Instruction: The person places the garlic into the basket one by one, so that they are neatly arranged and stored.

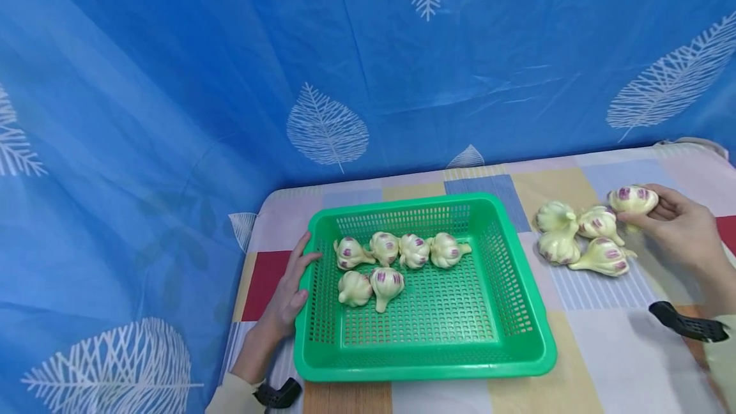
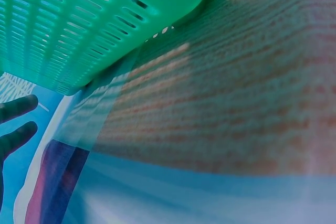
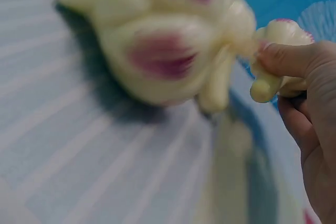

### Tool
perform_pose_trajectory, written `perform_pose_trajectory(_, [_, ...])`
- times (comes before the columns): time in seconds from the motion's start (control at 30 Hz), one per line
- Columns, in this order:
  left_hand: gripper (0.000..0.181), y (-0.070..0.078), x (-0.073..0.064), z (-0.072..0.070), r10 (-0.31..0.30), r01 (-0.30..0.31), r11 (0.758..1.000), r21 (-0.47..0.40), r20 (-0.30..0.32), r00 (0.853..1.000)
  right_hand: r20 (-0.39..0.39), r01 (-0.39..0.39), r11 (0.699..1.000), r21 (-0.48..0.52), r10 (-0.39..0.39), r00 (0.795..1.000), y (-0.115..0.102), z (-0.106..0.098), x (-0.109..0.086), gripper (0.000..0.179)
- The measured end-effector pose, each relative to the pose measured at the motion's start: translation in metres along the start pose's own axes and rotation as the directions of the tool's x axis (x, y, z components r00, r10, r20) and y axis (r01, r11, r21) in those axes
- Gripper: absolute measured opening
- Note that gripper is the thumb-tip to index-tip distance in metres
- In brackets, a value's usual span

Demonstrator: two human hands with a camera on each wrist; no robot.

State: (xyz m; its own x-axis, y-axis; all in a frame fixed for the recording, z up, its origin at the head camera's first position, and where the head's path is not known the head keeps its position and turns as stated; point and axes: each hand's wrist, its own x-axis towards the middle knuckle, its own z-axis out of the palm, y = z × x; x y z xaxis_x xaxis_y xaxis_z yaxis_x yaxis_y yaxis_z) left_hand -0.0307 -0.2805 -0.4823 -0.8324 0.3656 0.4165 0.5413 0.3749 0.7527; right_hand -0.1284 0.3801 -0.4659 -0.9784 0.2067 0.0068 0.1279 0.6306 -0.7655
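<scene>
A green plastic basket point(image 1: 425, 372) stands on the table, with several garlic bulbs point(image 1: 414, 251) lying in its left and back part. My left hand point(image 1: 287, 292) rests against the basket's left rim, its fingers fairly straight; two of those fingers point(image 2: 18, 108) show at the edge of the left wrist view. At the far right my right hand point(image 1: 678, 222) pinches a white garlic bulb point(image 1: 632, 199) with purple patches between thumb and fingers. In the right wrist view this held bulb point(image 3: 283, 35) has its stem pointing down. Just left of it lies a cluster of several garlic bulbs point(image 1: 604, 257).
A checked, multicoloured cloth point(image 1: 621, 350) covers the table. Behind and to the left hangs a blue curtain point(image 1: 241, 82) with white leaf prints. Black straps point(image 1: 687, 324) sit around both wrists.
</scene>
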Motion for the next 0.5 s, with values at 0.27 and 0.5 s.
perform_pose_trajectory(0.27, [0.067, 0.000, 0.001, -0.002, -0.007, 0.007, 1.000, 0.006, -0.002, 1.000, 0.025, 0.187, 0.981, 0.055, -0.188, 0.982, -0.056, -0.001, -0.021, 0.065])
perform_pose_trajectory(0.5, [0.066, -0.001, 0.000, 0.000, -0.004, 0.004, 1.000, -0.004, -0.002, 1.000, 0.165, 0.296, 0.950, 0.103, -0.310, 0.936, -0.116, 0.020, -0.046, 0.059])
